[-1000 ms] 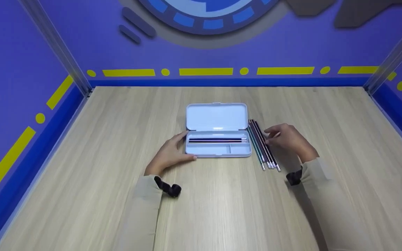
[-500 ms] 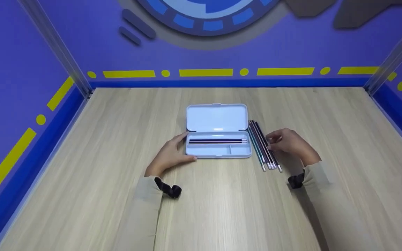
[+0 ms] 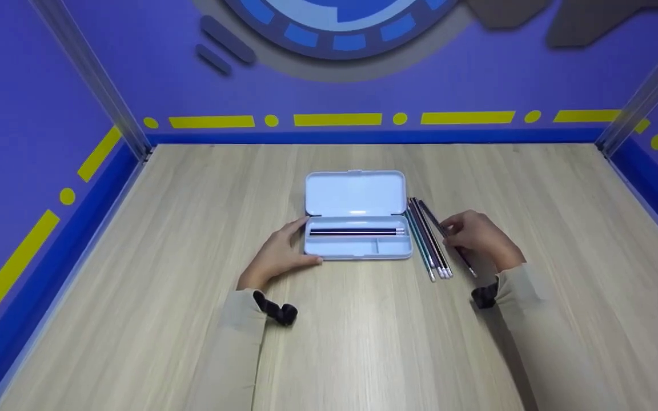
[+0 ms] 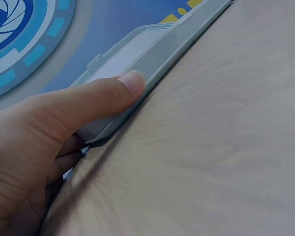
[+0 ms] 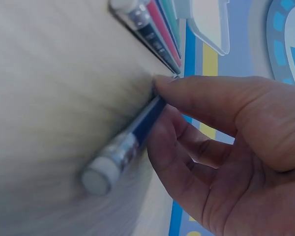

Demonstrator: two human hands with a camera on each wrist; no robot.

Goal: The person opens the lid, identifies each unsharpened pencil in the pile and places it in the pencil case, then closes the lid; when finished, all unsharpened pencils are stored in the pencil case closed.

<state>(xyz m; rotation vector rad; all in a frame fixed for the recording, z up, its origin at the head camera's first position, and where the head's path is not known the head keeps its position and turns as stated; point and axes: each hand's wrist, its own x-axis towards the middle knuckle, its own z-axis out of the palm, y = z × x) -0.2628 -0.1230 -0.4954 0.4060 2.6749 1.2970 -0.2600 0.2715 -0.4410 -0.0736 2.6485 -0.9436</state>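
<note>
An open light-blue pencil case (image 3: 355,193) lies on the table, its lid tipped back. Two dark pencils (image 3: 353,232) rest in its long rear compartment. My left hand (image 3: 276,251) grips the case's left end, thumb on the front wall and fingers round the far side; the left wrist view shows the thumb (image 4: 110,96) on the case's wall. My right hand (image 3: 482,237) pinches a dark pencil (image 5: 148,119) between thumb and fingers, its white eraser end toward the wrist camera. That pencil slants apart from the pile of pencils (image 3: 429,240) just right of the case.
The wood-grain table (image 3: 329,342) is bounded by a blue back wall (image 3: 340,91) and side walls. The pile includes dark and teal-green pencils, eraser ends toward the person. The case's front part has two smaller compartments (image 3: 340,246).
The right hand has shifted slightly right and now holds one dark pencil, drawn away from the pile with its eraser end swung right. The left hand and the case have stayed put.
</note>
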